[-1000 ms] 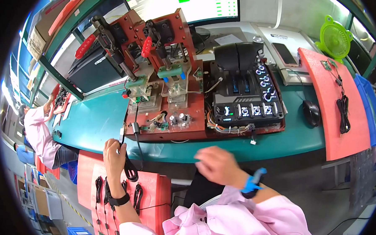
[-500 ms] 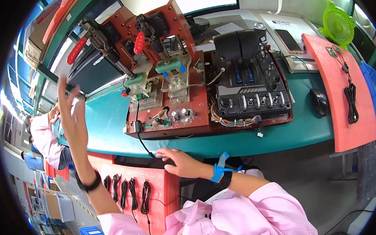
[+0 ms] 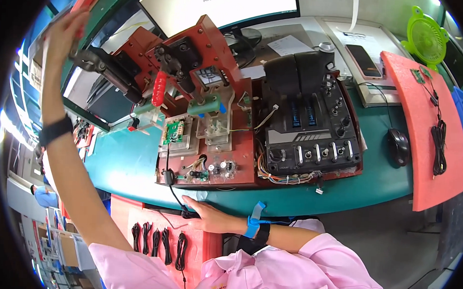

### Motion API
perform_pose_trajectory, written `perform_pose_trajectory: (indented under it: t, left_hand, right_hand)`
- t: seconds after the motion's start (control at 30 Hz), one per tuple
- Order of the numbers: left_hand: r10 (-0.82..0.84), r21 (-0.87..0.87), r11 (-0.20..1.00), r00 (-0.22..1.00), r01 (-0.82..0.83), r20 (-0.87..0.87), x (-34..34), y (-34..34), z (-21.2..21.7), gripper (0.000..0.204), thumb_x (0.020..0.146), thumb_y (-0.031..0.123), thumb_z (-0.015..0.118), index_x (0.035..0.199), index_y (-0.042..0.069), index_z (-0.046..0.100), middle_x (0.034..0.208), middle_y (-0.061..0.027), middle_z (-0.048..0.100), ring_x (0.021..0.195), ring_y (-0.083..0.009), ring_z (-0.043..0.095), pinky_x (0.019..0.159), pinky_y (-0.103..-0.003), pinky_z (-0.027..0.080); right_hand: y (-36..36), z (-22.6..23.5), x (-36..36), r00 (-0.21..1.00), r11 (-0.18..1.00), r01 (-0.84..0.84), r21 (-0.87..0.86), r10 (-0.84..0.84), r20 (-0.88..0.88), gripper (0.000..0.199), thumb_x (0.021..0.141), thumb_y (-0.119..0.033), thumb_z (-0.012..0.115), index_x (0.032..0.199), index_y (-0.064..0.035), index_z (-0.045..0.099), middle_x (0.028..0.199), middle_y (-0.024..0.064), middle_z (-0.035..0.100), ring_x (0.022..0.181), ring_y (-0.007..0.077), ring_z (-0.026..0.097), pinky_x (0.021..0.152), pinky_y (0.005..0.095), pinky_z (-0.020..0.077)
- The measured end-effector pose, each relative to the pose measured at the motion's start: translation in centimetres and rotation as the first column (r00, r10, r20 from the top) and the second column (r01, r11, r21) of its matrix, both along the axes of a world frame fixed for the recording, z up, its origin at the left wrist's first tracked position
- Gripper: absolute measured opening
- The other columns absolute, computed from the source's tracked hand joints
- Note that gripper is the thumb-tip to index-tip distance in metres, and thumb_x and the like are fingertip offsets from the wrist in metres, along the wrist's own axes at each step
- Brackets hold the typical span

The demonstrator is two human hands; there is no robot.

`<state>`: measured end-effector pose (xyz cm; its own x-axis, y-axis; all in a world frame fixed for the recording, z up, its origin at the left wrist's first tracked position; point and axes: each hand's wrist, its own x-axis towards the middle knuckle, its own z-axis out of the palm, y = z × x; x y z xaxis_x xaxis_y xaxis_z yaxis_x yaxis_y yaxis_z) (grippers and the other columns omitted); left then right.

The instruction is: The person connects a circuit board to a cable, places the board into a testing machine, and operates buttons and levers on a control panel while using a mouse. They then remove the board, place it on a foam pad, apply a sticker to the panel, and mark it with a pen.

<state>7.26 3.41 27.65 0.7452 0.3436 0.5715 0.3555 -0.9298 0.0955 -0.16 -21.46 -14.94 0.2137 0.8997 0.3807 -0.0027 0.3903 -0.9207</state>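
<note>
My left hand (image 3: 63, 34) is raised at the upper left, wrapped round the red handle of the left toggle clamp (image 3: 108, 74). That clamp's plunger stands lifted, and a green circuit board (image 3: 174, 132) lies uncovered on its clear fixture. A black cable (image 3: 173, 193) runs from the board over the front of the red test base (image 3: 235, 171). My right hand (image 3: 213, 217) holds the cable's bundled part at the bench edge, its fingers partly hidden. The second clamp, with its red grip (image 3: 159, 88), presses a green block (image 3: 204, 106) down on the neighbouring fixture.
A black throttle controller (image 3: 310, 117) sits right of the fixtures, before a monitor (image 3: 222, 10). Farther right are a mouse (image 3: 398, 146), a phone (image 3: 363, 61), pink foam (image 3: 423, 132) with a cable and a green fan (image 3: 427, 37). Several coiled cables (image 3: 181, 251) lie on foam below.
My left hand has gone up and taken the left clamp's red handle; the clamp has lifted off the circuit board. My right hand has closed round the cable. The view has shifted slightly.
</note>
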Motion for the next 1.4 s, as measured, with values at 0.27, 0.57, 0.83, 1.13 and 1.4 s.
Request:
perform_pose_trajectory:
  t: [0.27, 0.57, 0.83, 1.13, 1.4]
  left_hand:
    - [-0.02, 0.266, 0.963, 0.975, -0.041, 0.22, -3.1, -2.4, -4.8, 0.042, 0.084, 0.04, 0.044, 0.102, 0.005, 0.06, 0.078, -0.0073, 0.06, 0.073, -0.0202, 0.054, 0.069, -0.033, 0.042]
    - [-0.074, -0.355, 0.931, 0.903, -0.089, -0.423, -12.7, -5.2, -24.0, 0.038, 0.08, 0.015, 0.057, 0.116, 0.005, 0.05, 0.108, -0.0125, 0.056, 0.095, -0.0226, 0.056, 0.08, -0.031, 0.044]
    - [-0.39, -0.688, 0.699, 0.91, 0.196, -0.137, -7.9, -3.9, -28.0, 0.05, 0.083, 0.008, 0.053, 0.13, 0.009, 0.035, 0.129, -0.0051, 0.042, 0.115, -0.0186, 0.041, 0.092, -0.03, 0.036]
    - [-0.62, -0.657, 0.585, 0.785, 0.475, 0.015, -6.8, -1.9, -29.4, 0.036, 0.081, 0.004, 0.054, 0.117, 0.007, 0.049, 0.121, -0.0047, 0.048, 0.115, -0.0164, 0.039, 0.098, -0.029, 0.027]
    - [-0.602, -0.617, 0.528, 0.769, 0.584, 0.213, -6.1, -2.1, -31.8, 0.032, 0.081, 0.005, 0.054, 0.113, 0.01, 0.052, 0.125, -0.0057, 0.045, 0.117, -0.0198, 0.039, 0.098, -0.032, 0.03]
  right_hand:
    - [0.0, 1.4, 2.2, 0.921, 0.911, -0.374, -0.173, 0.343, -0.185, 0.067, 0.075, -0.013, 0.058, 0.131, 0.0003, 0.024, 0.127, 0.018, 0.038, 0.113, 0.0243, 0.041, 0.097, 0.0329, 0.0302]
    - [-4.0, 3.2, -0.1, 0.837, 0.927, -0.373, 0.031, 0.351, -0.42, 0.069, 0.082, -0.01, 0.052, 0.138, -0.012, 0.013, 0.112, 0.0104, 0.049, 0.093, 0.0128, 0.046, 0.083, 0.0265, 0.0374]
    - [-3.7, 10.1, 2.6, 0.845, 0.951, -0.292, 0.1, 0.305, -0.44, 0.065, 0.084, -0.001, 0.044, 0.138, -0.0129, 0.011, 0.11, 0.0101, 0.052, 0.083, 0.0065, 0.047, 0.074, 0.0194, 0.0384]
    - [-3.3, 6.1, 1.3, 0.86, 0.91, -0.396, -0.119, 0.323, -0.394, 0.066, 0.079, 0.005, 0.043, 0.137, -0.0122, 0.017, 0.116, 0.0114, 0.049, 0.086, 0.0101, 0.052, 0.077, 0.0217, 0.0399]
    - [-3.0, 4.2, 0.5, 0.911, 0.934, -0.277, -0.226, 0.18, -0.371, 0.067, 0.077, 0.002, 0.045, 0.137, -0.0111, 0.016, 0.111, 0.018, 0.052, 0.082, 0.0163, 0.057, 0.076, 0.0278, 0.0454]
